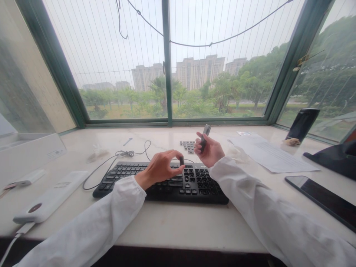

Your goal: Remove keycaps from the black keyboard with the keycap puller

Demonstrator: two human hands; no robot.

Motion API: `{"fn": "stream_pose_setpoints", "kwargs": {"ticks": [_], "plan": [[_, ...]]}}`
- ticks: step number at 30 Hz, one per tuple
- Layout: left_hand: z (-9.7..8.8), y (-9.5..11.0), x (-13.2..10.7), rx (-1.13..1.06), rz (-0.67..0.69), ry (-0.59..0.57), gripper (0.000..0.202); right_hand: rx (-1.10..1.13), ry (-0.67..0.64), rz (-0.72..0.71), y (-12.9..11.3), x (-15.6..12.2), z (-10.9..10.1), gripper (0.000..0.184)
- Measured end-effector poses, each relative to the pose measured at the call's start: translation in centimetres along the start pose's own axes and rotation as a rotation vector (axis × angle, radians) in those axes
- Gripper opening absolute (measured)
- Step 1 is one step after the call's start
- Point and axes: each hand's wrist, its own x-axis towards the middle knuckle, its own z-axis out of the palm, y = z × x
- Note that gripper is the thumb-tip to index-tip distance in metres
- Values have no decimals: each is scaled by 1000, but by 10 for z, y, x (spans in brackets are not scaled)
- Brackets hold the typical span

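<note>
A black keyboard lies in front of me, with several keycaps gone from its right-hand part, where bare sockets show. Over its middle, my left hand pinches a small dark keycap between thumb and fingertips. My right hand is raised above the keyboard's back right edge. Its fingers are closed around a small dark tool with a metallic end, which points upward; its exact kind is unclear. Behind the keyboard, between both hands, several loose keycaps lie in rows on the white surface.
A looped cable lies behind the keyboard. On the left are a white power bank and a white box. Paper sheets, a phone and a dark upright object are at the right. Windows rise behind.
</note>
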Motion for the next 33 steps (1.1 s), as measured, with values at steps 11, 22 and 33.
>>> {"fn": "stream_pose_setpoints", "kwargs": {"ticks": [11, 22, 33], "plan": [[-3, 5, 1, -18, -1, 125, 33, -284, -195, 177, 10, -10, 7, 24], [0, 6, -1, -17, -4, 93, 32, -119, -212, 197, 3, -9, 5, 35], [0, 6, -1, -22, -11, 89, 33, -33, -130, 177, 4, -9, 3, 13]]}}
